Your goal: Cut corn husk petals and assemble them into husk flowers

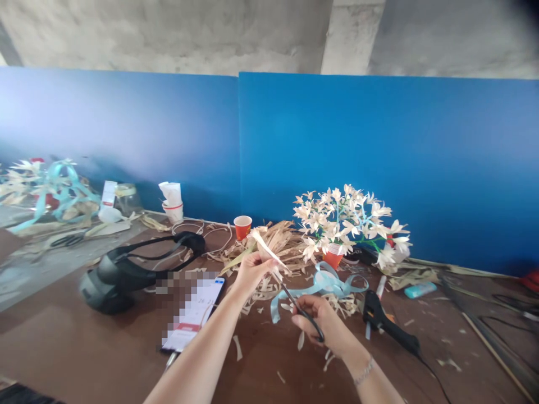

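My left hand point(254, 272) pinches a pale strip of dried husk point(264, 245) in the middle of the view. A pair of dark-handled scissors point(309, 317) is in my right hand point(323, 322), the fingers through or around its loops. The scissor blades point up and left at the lower end of the husk strip; whether they touch it I cannot tell. Behind both hands lies a heap of dried husk point(280, 237). Light blue ribbon point(332, 285) curls on the table just beyond my right hand.
White husk flowers point(349, 221) stand in a red cup point(332, 258) at the back. A glue gun point(385, 324) lies to the right. On the left are a phone point(196, 311) and a black headset point(122, 275). Another red cup point(243, 227) stands near the blue partition point(379, 134).
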A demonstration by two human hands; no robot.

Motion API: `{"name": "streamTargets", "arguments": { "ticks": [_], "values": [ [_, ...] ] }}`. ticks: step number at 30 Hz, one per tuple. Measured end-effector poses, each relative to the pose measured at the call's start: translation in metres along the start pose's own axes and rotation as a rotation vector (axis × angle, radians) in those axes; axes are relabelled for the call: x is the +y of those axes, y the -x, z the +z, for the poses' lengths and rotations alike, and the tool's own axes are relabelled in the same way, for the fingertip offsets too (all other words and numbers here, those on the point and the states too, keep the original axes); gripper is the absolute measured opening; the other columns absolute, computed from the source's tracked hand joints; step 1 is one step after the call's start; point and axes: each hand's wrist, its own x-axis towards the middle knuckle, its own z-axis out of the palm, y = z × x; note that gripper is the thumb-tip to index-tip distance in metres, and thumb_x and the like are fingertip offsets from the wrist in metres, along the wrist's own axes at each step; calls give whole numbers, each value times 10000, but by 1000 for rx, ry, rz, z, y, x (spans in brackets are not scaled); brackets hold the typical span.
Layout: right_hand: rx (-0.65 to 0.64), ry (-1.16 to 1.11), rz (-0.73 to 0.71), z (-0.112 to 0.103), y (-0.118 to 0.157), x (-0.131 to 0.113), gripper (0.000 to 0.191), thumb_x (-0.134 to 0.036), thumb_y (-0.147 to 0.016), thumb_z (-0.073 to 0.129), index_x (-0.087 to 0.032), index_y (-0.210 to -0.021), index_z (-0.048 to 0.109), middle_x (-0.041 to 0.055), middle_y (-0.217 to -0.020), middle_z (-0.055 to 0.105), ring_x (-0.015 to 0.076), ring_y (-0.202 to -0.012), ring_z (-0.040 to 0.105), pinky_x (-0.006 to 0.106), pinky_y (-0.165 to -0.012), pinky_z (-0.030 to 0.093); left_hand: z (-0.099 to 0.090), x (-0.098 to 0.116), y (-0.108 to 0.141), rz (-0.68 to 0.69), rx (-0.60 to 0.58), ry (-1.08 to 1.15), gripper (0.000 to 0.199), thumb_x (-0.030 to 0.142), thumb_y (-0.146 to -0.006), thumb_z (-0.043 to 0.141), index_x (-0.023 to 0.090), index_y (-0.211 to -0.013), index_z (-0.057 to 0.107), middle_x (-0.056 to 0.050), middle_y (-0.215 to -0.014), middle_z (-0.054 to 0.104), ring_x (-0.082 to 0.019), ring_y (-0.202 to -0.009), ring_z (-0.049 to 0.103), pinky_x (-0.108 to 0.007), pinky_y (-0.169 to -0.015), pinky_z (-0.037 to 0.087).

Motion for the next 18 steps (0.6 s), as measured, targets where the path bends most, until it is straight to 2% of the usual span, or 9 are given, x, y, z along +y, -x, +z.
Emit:
{"name": "streamTargets", "arguments": {
  "ticks": [8, 18],
  "values": [
    [21, -8, 3, 3, 2, -4, 234, -310, -671, 667, -151, -732, 506, -94, -518, 452, -18, -272, 264, 131, -250, 204, 4, -2, 2, 43, 67, -36, 210, 322, -646, 692, 113, -674, 694, 17, -485, 544, -44, -393, 354, -170, -380, 251],
    [22, -36, -8, 4, 0, -1, 275, -356, -667, 674, -151, -743, 506, -89, -540, 475, -14, -272, 299, 126, -247, 228, 6, 6, 6, 49, 90, -76, 205, 325, -641, 685, 120, -648, 683, 33, -454, 504, -46, -391, 325, -179, -382, 223]
  ]
}}
